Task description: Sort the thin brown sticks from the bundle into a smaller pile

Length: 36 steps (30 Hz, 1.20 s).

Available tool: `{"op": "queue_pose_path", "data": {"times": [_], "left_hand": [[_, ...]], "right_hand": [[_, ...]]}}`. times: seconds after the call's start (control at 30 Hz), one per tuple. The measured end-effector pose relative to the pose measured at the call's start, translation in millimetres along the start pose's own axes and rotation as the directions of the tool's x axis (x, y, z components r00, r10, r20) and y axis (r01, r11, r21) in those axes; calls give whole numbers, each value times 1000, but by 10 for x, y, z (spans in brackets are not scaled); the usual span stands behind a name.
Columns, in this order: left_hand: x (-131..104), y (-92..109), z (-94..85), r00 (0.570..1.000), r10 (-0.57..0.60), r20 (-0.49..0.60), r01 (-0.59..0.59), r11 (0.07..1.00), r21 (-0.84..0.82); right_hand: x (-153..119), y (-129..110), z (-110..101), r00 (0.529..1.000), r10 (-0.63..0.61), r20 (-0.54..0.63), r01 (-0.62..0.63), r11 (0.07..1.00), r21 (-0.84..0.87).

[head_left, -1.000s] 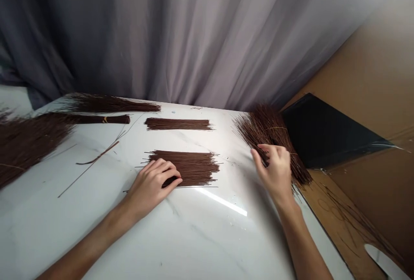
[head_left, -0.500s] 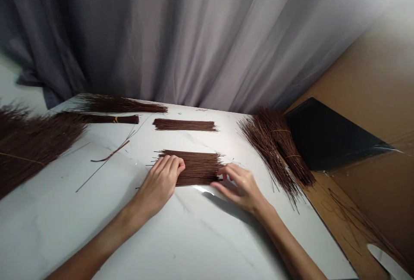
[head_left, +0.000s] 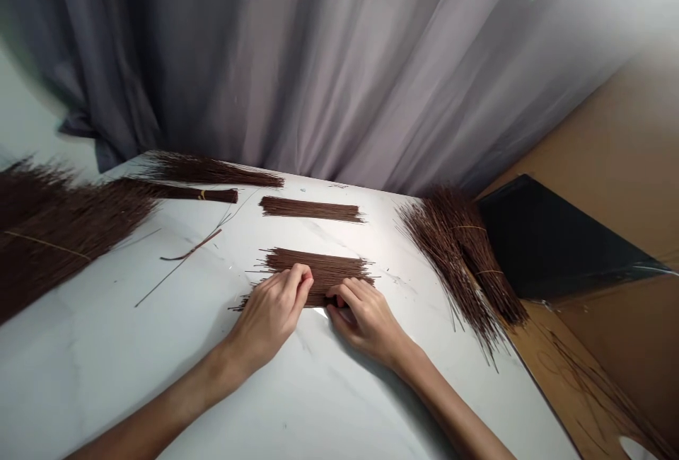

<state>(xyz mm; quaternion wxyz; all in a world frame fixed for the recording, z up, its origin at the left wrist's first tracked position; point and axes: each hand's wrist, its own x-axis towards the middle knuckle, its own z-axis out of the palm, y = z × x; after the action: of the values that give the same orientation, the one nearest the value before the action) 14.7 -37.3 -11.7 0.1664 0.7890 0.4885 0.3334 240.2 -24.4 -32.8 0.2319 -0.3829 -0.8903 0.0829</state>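
Leaving open tabletop (head_left: 223, 417) nearby, hands (head_left: 312, 304) meet stick edges (head_left: 323, 265).

Tabletop (head_left: 212, 389) — smooth, glossy white

Bright, diffuse illumination is received on the white tabletop (head_left: 297, 403); the light source is not visible. The curtain (head_left: 339, 64) is darkened at left and washed pale at upper right. Glare is confined near the right hand (head_left: 366, 315), where soft shadow is cast. Edges are stretched and blurred.
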Motion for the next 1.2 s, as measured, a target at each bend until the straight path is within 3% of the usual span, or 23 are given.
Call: {"op": "queue_pose_path", "data": {"times": [0.17, 0.27, 0.4, 0.5, 0.73, 0.97, 1.2], "left_hand": [[-40, 16, 44, 999, 9, -53, -12, 999, -51], [-38, 21, 19, 998, -3, -67, -2, 998, -66], [-16, -16, -4, 998, -6, -62, 4, 999, -33], [-2, -65, 30, 997, 30, -66, -27, 998, 49], [-27, -136, 179, 981, 190, -41, -160, 908, 386], [-26, -92, 102, 992, 98, 79, -118, 943, 310], [-26, -124, 134, 995, 56, 83, -77, 959, 274]], "right_hand": [[242, 180, -99, 997, 42, -69, -32, 990, 141], [642, 521, -100, 974, 182, -137, -167, 980, 110], [1236, 1041, 8, 979, 186, -87, -179, 980, 82], [1498, 1270, 117, 976, 202, -77, -198, 979, 51], [1572, 1294, 304, 980, 177, -95, -179, 984, -15], [1586, 1336, 372, 980, 163, -114, -165, 986, -14], [1593, 1318, 440, 979, 134, -152, -144, 988, -57]]}}
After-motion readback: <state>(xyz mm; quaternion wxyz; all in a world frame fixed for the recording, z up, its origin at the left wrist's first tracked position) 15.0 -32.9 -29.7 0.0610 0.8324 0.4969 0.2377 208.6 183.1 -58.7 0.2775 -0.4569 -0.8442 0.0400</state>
